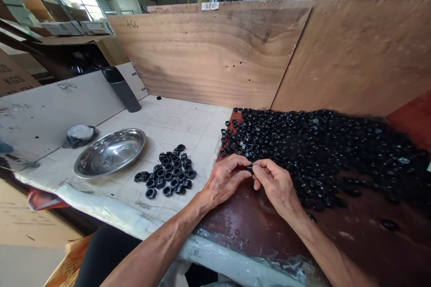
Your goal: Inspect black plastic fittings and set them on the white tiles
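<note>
Between the fingertips of both my hands is a small black ring-shaped part (249, 168), mostly covered by the fingers. My left hand (225, 179) pinches it from the left, thumb and forefinger closed. From the right, my right hand (274, 184) grips the same part, its fingers curled. Both hands are over the front of the dark red board (235, 224). Just behind them spreads a large heap of similar black parts (303, 143). A smaller group of black rings (173, 170) lies on the white surface to the left of my left hand.
A shallow steel bowl (112, 154) stands on the white tabletop (178, 121). Behind it are a dark bottle (121, 89) and a small plastic-wrapped bundle (81, 134). A wooden panel (215, 54) closes off the back, and a low white board (50, 112) runs along the left.
</note>
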A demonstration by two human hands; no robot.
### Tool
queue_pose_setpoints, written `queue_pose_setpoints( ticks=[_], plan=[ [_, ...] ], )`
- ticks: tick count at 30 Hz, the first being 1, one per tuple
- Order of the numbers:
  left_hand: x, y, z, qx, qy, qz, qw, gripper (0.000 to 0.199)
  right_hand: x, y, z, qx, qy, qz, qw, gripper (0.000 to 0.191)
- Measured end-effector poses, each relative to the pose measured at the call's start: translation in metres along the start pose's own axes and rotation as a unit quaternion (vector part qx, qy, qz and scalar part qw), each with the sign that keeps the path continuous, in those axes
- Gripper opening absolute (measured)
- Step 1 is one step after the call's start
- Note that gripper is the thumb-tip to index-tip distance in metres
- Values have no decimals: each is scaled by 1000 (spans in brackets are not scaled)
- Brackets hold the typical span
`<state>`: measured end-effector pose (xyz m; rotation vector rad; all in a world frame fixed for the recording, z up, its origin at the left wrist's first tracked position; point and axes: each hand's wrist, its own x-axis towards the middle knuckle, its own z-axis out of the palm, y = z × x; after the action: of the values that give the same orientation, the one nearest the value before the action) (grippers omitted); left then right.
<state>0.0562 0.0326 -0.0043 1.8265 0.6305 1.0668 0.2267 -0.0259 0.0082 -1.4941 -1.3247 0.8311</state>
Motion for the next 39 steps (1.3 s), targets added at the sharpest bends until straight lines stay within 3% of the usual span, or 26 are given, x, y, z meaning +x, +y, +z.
queue_pose_setpoints(
  ticks=[5,9,12,16,18,20,24,27,30,34,39],
  plan=[
    [-5,-9,5,171,-52,134,975,23,2,-1,3,130,-53,99,985,46],
    [-12,-1,-1,265,-76,122,954,24,9,1,-11,90,-71,98,989,45],
    [-20,12,-28,392,-50,53,917,18,10,2,-23,-89,-79,41,992,31],
    [-29,22,-73,609,-24,-11,793,15,2,1,-21,-364,-142,-35,920,12],
    [-27,22,-79,643,-18,-14,765,18,-3,1,-15,-403,-162,-43,900,8],
    [-20,19,-65,615,-8,-6,788,19,-6,1,-11,-407,-169,-48,896,7],
    [1,2,-5,424,-54,-24,904,10,-6,5,-12,-394,-169,-56,902,4],
    [13,-16,25,365,-61,-60,927,23,-1,7,-16,-380,-148,-54,912,1],
    [15,-27,30,356,-61,-66,930,23,4,8,-18,-357,-126,-43,924,6],
    [7,-24,20,335,-35,-57,940,24,10,6,-20,-286,-116,-52,950,23],
    [-5,-12,13,186,27,-29,982,25,9,3,-18,-138,-91,-84,983,34]
  ],
)
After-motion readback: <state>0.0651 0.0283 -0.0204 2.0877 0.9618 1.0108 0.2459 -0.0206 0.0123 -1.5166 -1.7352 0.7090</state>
